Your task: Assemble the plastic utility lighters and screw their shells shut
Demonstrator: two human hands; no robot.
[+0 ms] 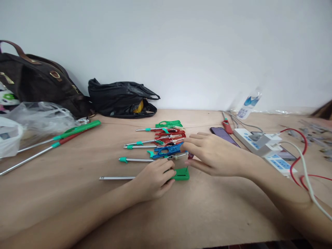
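A green long-necked lighter (182,175) lies flat on the table, its metal tube (116,178) pointing left. My left hand (155,178) is closed around its body and presses it down. Over its right end, my right hand (211,155) grips a small screwdriver (191,156) with a dark red handle. The screwdriver's thin shaft stands upright, its tip at the green casing. Just beyond my hands lies a row of opened lighters with metal tubes, teal triggers and bared inner parts, among them a blue casing (168,150), red casings (169,132) and a green casing (169,123).
Two finished-looking lighters (76,130) lie at left by plastic bags (46,116). A black bag (121,98) and a dark handbag (46,79) rest against the wall. At right are a phone (224,135), power strips (246,140) with cables, a bottle (249,103) and scattered small parts (311,135).
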